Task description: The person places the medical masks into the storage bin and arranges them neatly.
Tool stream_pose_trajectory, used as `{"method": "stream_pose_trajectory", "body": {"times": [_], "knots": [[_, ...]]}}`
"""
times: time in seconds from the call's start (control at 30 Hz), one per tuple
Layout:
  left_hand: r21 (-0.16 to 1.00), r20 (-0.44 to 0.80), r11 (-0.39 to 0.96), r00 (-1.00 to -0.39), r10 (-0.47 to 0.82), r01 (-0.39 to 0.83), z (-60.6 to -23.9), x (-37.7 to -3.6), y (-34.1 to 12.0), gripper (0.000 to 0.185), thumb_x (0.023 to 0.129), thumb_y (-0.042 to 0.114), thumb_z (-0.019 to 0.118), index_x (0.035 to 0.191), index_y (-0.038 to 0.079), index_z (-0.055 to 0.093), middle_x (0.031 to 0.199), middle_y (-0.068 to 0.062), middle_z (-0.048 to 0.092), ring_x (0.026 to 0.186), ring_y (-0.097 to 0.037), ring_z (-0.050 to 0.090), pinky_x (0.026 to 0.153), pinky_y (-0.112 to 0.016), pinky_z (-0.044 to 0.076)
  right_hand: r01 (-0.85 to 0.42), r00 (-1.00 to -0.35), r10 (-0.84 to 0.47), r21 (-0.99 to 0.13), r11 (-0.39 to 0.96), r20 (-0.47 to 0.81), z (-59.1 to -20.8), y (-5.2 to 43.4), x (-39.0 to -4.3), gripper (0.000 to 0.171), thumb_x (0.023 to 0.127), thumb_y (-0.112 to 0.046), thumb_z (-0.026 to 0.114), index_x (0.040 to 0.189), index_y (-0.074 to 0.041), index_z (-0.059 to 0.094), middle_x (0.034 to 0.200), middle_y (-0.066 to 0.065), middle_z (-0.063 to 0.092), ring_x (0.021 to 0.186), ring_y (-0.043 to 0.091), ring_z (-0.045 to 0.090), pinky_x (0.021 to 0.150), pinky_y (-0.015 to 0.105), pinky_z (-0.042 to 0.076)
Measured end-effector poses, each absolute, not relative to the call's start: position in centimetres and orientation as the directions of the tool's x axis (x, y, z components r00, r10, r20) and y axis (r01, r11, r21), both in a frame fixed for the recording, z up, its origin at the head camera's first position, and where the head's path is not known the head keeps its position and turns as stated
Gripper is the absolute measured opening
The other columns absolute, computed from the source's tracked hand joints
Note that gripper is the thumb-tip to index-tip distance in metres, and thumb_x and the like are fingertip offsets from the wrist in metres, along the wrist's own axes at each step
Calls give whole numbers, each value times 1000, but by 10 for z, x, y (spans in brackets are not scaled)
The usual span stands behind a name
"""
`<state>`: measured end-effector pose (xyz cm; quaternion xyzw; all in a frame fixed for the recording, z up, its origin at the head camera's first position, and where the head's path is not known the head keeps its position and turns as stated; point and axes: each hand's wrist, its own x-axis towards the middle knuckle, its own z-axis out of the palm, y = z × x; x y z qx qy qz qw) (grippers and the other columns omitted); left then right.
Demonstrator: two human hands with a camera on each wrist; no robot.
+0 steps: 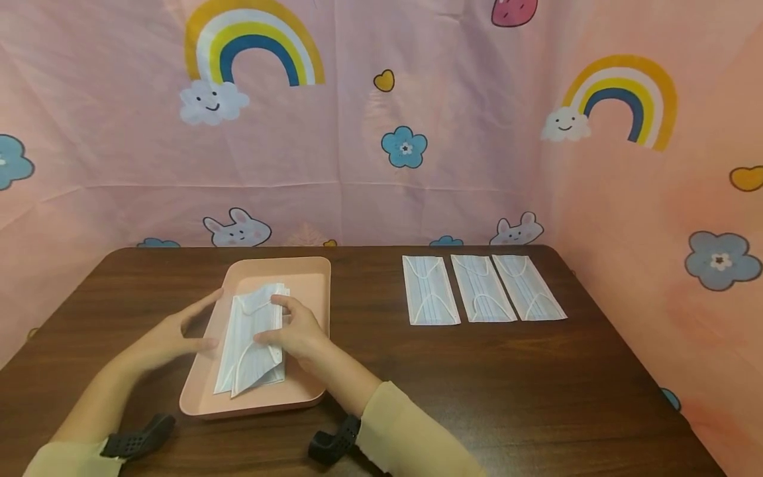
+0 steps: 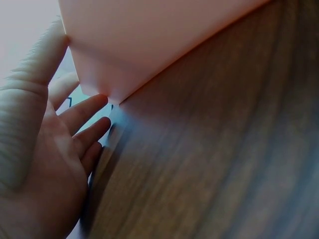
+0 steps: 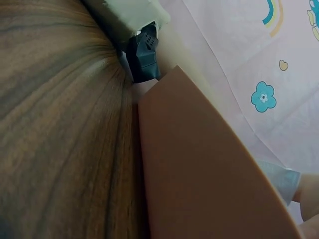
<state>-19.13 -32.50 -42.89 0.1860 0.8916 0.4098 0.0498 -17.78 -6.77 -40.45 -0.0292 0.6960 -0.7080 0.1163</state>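
Observation:
A pink tray [image 1: 311,281] sits on the dark wooden table [image 1: 453,384], left of centre, with a loose stack of pale blue face masks [image 1: 247,348] in it. My right hand [image 1: 280,321] rests over the stack's right side, and its thumb and fingers pinch the top mask's edge. My left hand [image 1: 191,328] lies with straight fingers along the tray's left rim. In the left wrist view the left hand [image 2: 45,149] lies relaxed beside the tray's wall [image 2: 149,40]. The right wrist view shows the tray's side [image 3: 199,169] and a mask corner [image 3: 279,179].
Three face masks lie flat side by side at the back right of the table: left [image 1: 429,291], middle [image 1: 481,289], right [image 1: 528,288]. Pink printed cloth [image 1: 381,132] walls in the back and the right side. Black wrist mounts [image 1: 140,438] hang near the front edge.

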Motion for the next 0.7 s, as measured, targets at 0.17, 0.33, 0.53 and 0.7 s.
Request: {"method": "stream_pose_trajectory", "body": {"times": [0.17,0.33,0.53,0.7], "knots": [[759,62,584,-926,374,287,-429,-191,-325,92,80,16,74,154,20,19,153,-25,19,135,-55,12,93,-77,17,122,-958,-248,-988,98,-143,-404,-64,-180,69,70,6,81,132,-13,56,110,3,57,92,15,55,81,30,50],[759,60,586,-927,369,282,-428,-190,-324,93,80,16,74,154,20,19,153,-27,18,134,-56,12,92,-77,17,53,-941,-309,-964,262,-135,-405,-60,-185,76,69,-2,84,137,-11,52,128,4,56,116,13,50,98,28,39],[777,45,574,-931,362,261,-427,-191,-324,93,80,17,74,154,21,19,154,-25,17,135,-55,9,92,-78,15,-57,-928,-352,-888,457,-122,-408,-60,-189,81,69,-15,87,140,-12,49,139,-1,50,129,11,40,105,27,33],[771,35,584,-933,359,254,-428,-191,-324,93,81,18,74,154,20,18,153,-27,15,135,-57,8,91,-79,15,-143,-914,-395,-831,537,-97,-411,-60,-188,82,70,-20,87,141,-10,47,141,0,48,132,12,38,106,25,31]]}}
